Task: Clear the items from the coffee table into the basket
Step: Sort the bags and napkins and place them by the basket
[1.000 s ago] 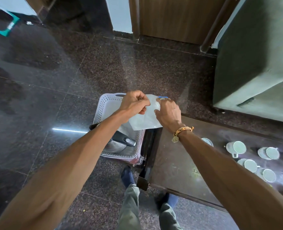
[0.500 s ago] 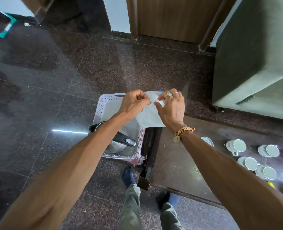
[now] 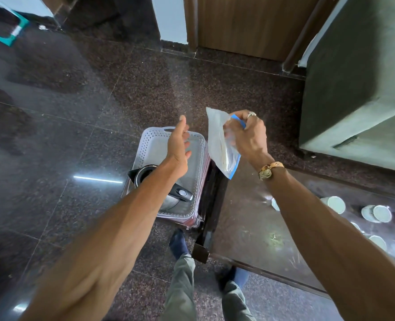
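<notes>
Perforated plastic basket (image 3: 152,144), seemingly matt

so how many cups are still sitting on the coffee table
5 visible: one partly behind the right forearm, one just past it, one further right, two peeking out along the forearm's edge. The arm may hide more.

Dark granite floor (image 3: 80,117), white basket (image 3: 154,140) on it, cups (image 3: 335,204) on coffee table (image 3: 245,218)

No text, label, brand or number can be read anywhere.
</notes>
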